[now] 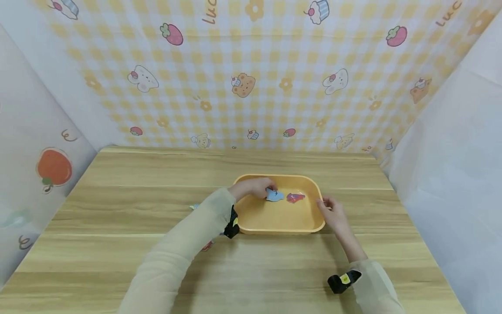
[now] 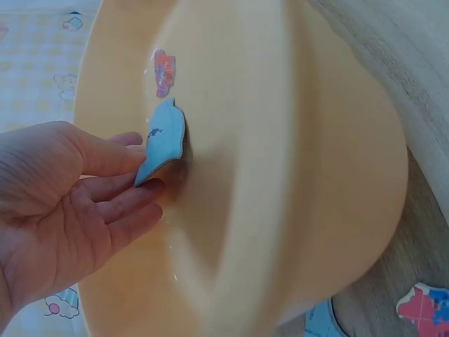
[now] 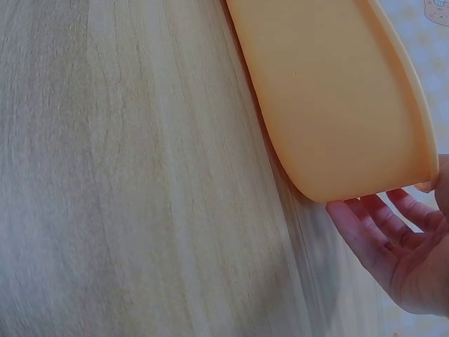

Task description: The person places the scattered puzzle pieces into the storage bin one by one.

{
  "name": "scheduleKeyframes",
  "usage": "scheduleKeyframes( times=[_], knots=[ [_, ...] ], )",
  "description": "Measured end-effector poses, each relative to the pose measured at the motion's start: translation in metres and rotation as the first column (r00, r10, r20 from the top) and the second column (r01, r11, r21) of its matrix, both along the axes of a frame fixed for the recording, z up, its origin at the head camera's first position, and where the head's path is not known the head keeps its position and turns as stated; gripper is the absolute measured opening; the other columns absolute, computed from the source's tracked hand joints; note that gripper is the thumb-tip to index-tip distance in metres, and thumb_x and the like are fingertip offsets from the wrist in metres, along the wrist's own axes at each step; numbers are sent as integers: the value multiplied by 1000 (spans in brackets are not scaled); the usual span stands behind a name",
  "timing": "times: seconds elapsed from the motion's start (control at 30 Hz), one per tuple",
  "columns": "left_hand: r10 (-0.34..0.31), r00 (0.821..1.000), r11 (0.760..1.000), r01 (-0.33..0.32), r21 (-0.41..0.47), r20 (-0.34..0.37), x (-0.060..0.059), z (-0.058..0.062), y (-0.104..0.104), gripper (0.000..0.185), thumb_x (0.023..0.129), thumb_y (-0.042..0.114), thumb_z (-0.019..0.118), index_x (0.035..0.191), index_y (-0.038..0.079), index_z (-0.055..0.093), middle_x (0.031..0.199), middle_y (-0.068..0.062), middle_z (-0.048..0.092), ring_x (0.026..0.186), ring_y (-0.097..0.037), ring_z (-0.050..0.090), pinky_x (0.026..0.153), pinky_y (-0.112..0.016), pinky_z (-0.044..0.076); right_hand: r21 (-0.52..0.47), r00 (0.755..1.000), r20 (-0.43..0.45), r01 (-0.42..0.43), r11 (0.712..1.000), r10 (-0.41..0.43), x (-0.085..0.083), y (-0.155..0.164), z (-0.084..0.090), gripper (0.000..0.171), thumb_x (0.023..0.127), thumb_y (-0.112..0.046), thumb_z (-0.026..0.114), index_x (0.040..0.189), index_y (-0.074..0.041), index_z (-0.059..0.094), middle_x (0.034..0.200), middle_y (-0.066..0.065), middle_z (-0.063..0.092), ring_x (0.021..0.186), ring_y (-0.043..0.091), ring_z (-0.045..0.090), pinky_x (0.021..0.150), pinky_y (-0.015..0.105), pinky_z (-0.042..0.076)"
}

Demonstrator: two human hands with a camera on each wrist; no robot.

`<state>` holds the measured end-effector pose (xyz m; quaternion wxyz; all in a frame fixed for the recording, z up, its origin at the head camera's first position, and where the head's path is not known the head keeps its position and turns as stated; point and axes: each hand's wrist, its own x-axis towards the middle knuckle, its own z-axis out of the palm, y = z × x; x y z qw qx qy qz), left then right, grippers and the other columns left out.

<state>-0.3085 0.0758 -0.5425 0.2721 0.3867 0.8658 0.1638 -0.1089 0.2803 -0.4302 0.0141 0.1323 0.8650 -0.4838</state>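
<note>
A yellow-orange plastic tray point(image 1: 280, 231) sits on the wooden table. Reaching in over its left end, my left hand point(image 1: 256, 187) pinches a flat light-blue puzzle-like piece point(image 2: 165, 137) between thumb and fingers. That piece has a small dark mark and is tilted close over the tray's floor. Just beyond it, a red and purple piece point(image 1: 296, 197) lies in the tray. At the opposite end, my right hand point(image 1: 333, 214) grips the rim, its fingers against the outer wall in the right wrist view. The thumb is mostly out of that frame.
Left of the tray, partly covered by my left sleeve, several more flat pieces lie on the table point(image 1: 129, 187), among them a red and blue one point(image 2: 426, 310) and a light-blue one point(image 2: 321, 321). A checked cloth point(image 1: 270, 100) with cartoon prints hangs behind the table.
</note>
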Motion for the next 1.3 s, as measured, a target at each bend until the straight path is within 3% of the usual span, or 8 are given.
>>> scheduleKeyframes(
  times=[0.13, 0.2, 0.27, 0.43, 0.57, 0.93, 1.13, 1.3],
  knots=[
    [-52, 998, 993, 54, 107, -26, -37, -59, -3, 36, 87, 10, 55, 119, 25, 57, 123, 5, 57, 117, -13, 52, 98, -29, 45, -6, 1000, 4, 2, 1000, -2, 0, -1, 1, 41, 96, -20, 47, 123, 11, 50, 100, 20, 58, 75, 8, 58, 61, 17, 51],
    [-61, 998, 991, 63, 114, -19, -34, -52, -8, 34, 90, 15, 55, 121, 28, 56, 124, 6, 56, 119, -13, 51, 98, -30, 45, -2, 1000, 15, -1, 1000, 1, 1, -1, 1, 41, 97, -22, 47, 123, 10, 50, 99, 17, 57, 76, 9, 58, 62, 16, 51],
    [-62, 998, 992, 59, 112, 21, -18, -20, -15, 34, 90, 16, 55, 123, 25, 55, 127, 5, 56, 121, -14, 50, 98, -28, 45, 2, 1000, 18, 1, 1000, -1, 1, -1, 2, 41, 97, -23, 47, 122, 10, 50, 99, 16, 56, 77, 10, 58, 62, 16, 51],
    [32, 992, 995, -43, 85, 120, 57, 108, -36, 37, 90, 3, 50, 127, 8, 52, 134, -7, 52, 128, -24, 46, 107, -32, 39, 10, 1000, 6, 12, 1000, -12, 3, -1, 1, 40, 97, -23, 47, 118, 9, 53, 100, 20, 58, 78, 9, 58, 62, 15, 50],
    [93, 984, 981, -117, 158, 154, 86, 153, -50, 36, 91, 1, 48, 127, 0, 50, 134, -15, 52, 126, -29, 48, 107, -34, 40, 13, 1000, -4, 11, 1000, -11, 3, -2, -1, 39, 96, -23, 47, 117, 9, 54, 102, 24, 58, 77, 7, 57, 62, 14, 49],
    [173, 967, 911, -228, 342, 185, 81, 167, -75, 32, 92, 1, 50, 123, -6, 51, 120, -22, 59, 112, -30, 57, 96, -33, 49, 43, 1000, 14, 21, 999, -22, 2, -1, 3, 41, 96, -24, 47, 119, 9, 53, 104, 21, 58, 76, 1, 54, 62, 12, 47],
    [280, 940, 840, -338, 424, 195, 74, 165, -95, 34, 91, 2, 52, 124, -4, 51, 116, -22, 60, 106, -31, 58, 93, -34, 50, 39, 1000, 16, 18, 999, -18, 2, -2, 4, 41, 96, -24, 47, 119, 10, 53, 105, 23, 57, 75, 1, 54, 62, 12, 47],
    [326, 923, 821, -383, 423, 203, 72, 158, -116, 37, 91, 2, 52, 126, -7, 47, 117, -25, 58, 106, -35, 57, 93, -39, 50, 46, 1000, 15, 12, 999, -12, 2, -2, 3, 40, 96, -24, 47, 118, 10, 53, 104, 21, 57, 76, 1, 54, 63, 12, 48]
  ],
)
